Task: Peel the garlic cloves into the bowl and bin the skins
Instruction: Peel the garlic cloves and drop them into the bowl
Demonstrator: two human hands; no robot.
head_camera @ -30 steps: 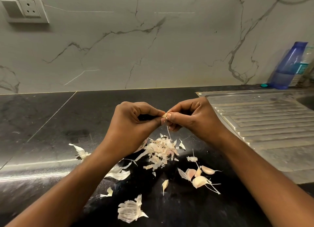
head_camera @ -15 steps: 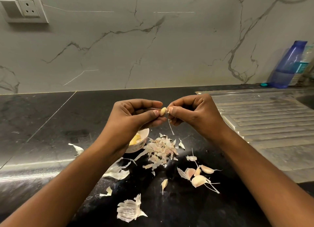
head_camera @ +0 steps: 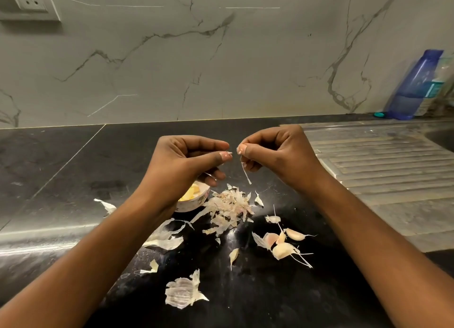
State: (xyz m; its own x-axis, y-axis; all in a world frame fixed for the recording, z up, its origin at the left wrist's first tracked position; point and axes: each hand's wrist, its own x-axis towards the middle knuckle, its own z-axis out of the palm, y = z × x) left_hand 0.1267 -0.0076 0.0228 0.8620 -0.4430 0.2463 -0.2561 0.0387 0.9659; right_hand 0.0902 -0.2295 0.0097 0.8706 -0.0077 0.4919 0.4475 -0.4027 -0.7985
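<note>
My left hand [head_camera: 186,165] and my right hand [head_camera: 277,153] hover a small gap apart above the black counter [head_camera: 61,160]. The left thumb and forefinger pinch a garlic clove [head_camera: 230,152], of which only a pale tip shows. A thin strip of skin [head_camera: 246,174] dangles from the pinched fingers of my right hand. Under my left hand a small white bowl [head_camera: 196,203], partly hidden, holds yellow peeled cloves [head_camera: 190,193]. Right of the bowl lies a pile of skins [head_camera: 228,207]. Several unpeeled cloves [head_camera: 282,250] rest nearer me, to the right.
Loose skins [head_camera: 183,293] are scattered over the counter's near part. A steel drainboard [head_camera: 383,168] runs along the right, with a blue bottle [head_camera: 415,84] against the marble wall behind it. A wall socket [head_camera: 29,1] is at top left.
My hands have drawn apart. A strip of skin has come away from the clove with my right hand. My left hand rose and uncovered the bowl.
</note>
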